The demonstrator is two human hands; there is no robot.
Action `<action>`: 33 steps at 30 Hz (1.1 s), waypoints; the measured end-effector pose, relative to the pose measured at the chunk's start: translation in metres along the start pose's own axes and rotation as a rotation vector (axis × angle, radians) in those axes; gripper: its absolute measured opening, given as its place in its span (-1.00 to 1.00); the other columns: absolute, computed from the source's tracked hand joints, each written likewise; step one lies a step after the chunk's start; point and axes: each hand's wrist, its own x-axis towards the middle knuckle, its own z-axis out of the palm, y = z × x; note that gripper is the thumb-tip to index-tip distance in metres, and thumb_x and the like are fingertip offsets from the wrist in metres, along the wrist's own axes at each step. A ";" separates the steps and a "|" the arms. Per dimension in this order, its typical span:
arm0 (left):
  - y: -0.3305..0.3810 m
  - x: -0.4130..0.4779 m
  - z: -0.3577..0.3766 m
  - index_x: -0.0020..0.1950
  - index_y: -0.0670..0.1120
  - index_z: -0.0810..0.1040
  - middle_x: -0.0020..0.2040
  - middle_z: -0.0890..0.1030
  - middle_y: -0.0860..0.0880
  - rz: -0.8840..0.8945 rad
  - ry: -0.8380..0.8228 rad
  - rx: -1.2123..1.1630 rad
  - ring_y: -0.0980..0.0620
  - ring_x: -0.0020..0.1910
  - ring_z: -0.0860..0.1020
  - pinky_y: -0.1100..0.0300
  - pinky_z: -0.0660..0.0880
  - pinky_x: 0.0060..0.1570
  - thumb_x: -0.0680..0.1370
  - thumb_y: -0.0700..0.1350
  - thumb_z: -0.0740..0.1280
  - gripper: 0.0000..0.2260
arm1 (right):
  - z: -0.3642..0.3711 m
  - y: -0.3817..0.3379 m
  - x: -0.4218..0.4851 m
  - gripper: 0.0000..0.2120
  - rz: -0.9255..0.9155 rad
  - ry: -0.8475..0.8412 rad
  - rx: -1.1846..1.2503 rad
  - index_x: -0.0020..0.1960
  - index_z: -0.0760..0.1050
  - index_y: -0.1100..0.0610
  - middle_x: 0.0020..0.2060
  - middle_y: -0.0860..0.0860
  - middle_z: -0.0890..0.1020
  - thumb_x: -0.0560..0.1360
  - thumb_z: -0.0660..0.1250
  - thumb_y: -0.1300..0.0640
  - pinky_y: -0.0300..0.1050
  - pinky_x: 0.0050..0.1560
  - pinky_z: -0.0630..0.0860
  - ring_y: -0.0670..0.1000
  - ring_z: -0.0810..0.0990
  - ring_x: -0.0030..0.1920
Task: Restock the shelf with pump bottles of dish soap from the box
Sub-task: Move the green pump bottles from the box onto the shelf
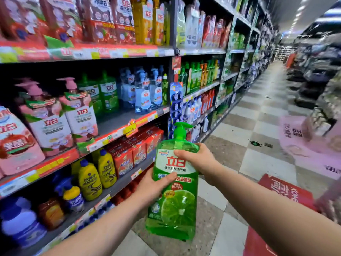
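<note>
Green bottle (177,206) gripped two-handed: left hand (155,185) at its 8 o'clock, right hand (199,159) at 2 o'clock.

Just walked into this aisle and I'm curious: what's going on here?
A person holds a green pump bottle of dish soap, left-hand grip on its side, right-hand grip at its shoulder. It is not yet shelved; matching green bottles stand at the back of the middle shelf.
</note>
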 end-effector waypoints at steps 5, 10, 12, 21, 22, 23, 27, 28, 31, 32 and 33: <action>0.033 0.091 -0.012 0.16 0.07 0.44 0.00 0.68 -0.04 0.001 -0.025 0.024 -0.02 -0.12 0.69 0.11 0.60 -0.12 0.09 0.16 0.53 -0.32 | 0.004 -0.023 0.089 -0.40 0.018 0.060 -0.021 0.16 0.35 0.17 -0.04 0.14 0.67 0.25 0.59 0.12 -0.04 -0.17 0.64 0.06 0.70 -0.18; 0.054 0.168 -0.037 0.19 0.01 0.44 0.00 0.68 -0.08 0.034 -0.005 0.025 -0.06 -0.10 0.68 0.03 0.59 -0.01 0.32 -0.01 0.52 -0.50 | 0.022 -0.038 0.166 -0.42 0.022 0.039 -0.010 0.15 0.33 0.13 -0.18 0.08 0.69 0.27 0.58 0.10 -0.18 -0.41 0.58 -0.03 0.70 -0.35; 0.057 0.188 -0.049 0.15 0.08 0.44 -0.01 0.68 -0.05 0.037 0.023 0.027 -0.03 -0.11 0.68 0.07 0.60 -0.07 0.33 -0.02 0.52 -0.56 | 0.034 -0.041 0.192 -0.37 0.039 0.010 -0.029 0.19 0.32 0.17 -0.10 0.13 0.69 0.27 0.58 0.09 -0.05 -0.23 0.64 0.05 0.71 -0.22; 0.084 0.259 -0.118 0.12 0.09 0.46 -0.03 0.68 0.01 0.045 0.343 0.004 0.03 -0.13 0.68 0.16 0.60 -0.12 0.25 0.10 0.54 -0.50 | 0.115 -0.065 0.315 -0.59 -0.027 -0.268 -0.009 0.01 0.41 0.10 -0.08 0.13 0.68 0.30 0.56 0.17 0.00 -0.07 0.63 0.07 0.68 -0.16; 0.088 0.268 -0.126 0.11 0.07 0.47 -0.04 0.69 0.01 0.051 0.396 0.003 0.03 -0.14 0.68 0.14 0.61 -0.11 0.26 0.09 0.54 -0.51 | 0.124 -0.070 0.329 -0.58 -0.031 -0.306 -0.018 0.03 0.41 0.09 -0.06 0.13 0.68 0.29 0.57 0.16 0.03 -0.03 0.63 0.09 0.68 -0.13; 0.093 0.277 -0.133 0.13 0.05 0.47 -0.03 0.69 -0.01 0.058 0.450 0.006 0.01 -0.12 0.68 0.10 0.61 -0.06 0.27 0.08 0.55 -0.50 | 0.133 -0.075 0.344 -0.54 -0.035 -0.351 -0.031 0.08 0.41 0.12 -0.05 0.14 0.68 0.29 0.57 0.14 0.03 0.00 0.62 0.10 0.69 -0.11; 0.117 0.310 -0.155 0.00 0.07 0.53 -0.10 0.70 0.05 0.096 0.639 0.039 0.03 -0.12 0.68 0.05 0.59 0.02 0.24 0.13 0.56 -0.59 | 0.166 -0.102 0.402 -0.64 -0.100 -0.522 -0.065 -0.06 0.39 0.08 -0.17 0.05 0.66 0.32 0.55 0.16 -0.25 -0.37 0.58 -0.12 0.67 -0.33; 0.125 0.319 -0.158 -0.03 0.08 0.52 -0.10 0.70 0.06 0.111 0.673 0.029 0.04 -0.12 0.68 0.04 0.59 0.02 0.26 0.12 0.55 -0.63 | 0.173 -0.110 0.416 -0.60 -0.116 -0.566 -0.087 -0.03 0.36 0.09 -0.13 0.06 0.65 0.32 0.55 0.13 -0.24 -0.35 0.58 -0.10 0.67 -0.28; 0.145 0.340 -0.167 0.04 0.07 0.48 0.01 0.68 -0.01 0.146 0.749 0.011 -0.03 -0.04 0.66 -0.05 0.56 0.10 0.28 0.10 0.54 -0.59 | 0.193 -0.130 0.450 -0.42 -0.178 -0.668 -0.154 0.14 0.25 0.10 0.03 0.13 0.63 0.31 0.55 0.07 -0.11 -0.13 0.61 0.04 0.67 -0.07; 0.149 0.347 -0.169 0.06 0.07 0.47 0.03 0.67 -0.02 0.152 0.784 0.014 -0.03 -0.03 0.66 -0.05 0.55 0.11 0.29 0.10 0.54 -0.58 | 0.199 -0.134 0.460 -0.41 -0.195 -0.695 -0.163 0.15 0.26 0.12 0.05 0.13 0.63 0.31 0.55 0.08 -0.07 -0.07 0.61 0.07 0.66 -0.04; 0.152 0.353 -0.170 0.06 0.07 0.46 0.03 0.67 -0.03 0.162 0.813 0.002 -0.03 -0.03 0.66 -0.06 0.55 0.11 0.30 0.08 0.54 -0.58 | 0.205 -0.137 0.471 -0.42 -0.207 -0.724 -0.165 0.16 0.30 0.17 0.05 0.14 0.63 0.31 0.55 0.09 -0.06 -0.04 0.61 0.08 0.66 -0.03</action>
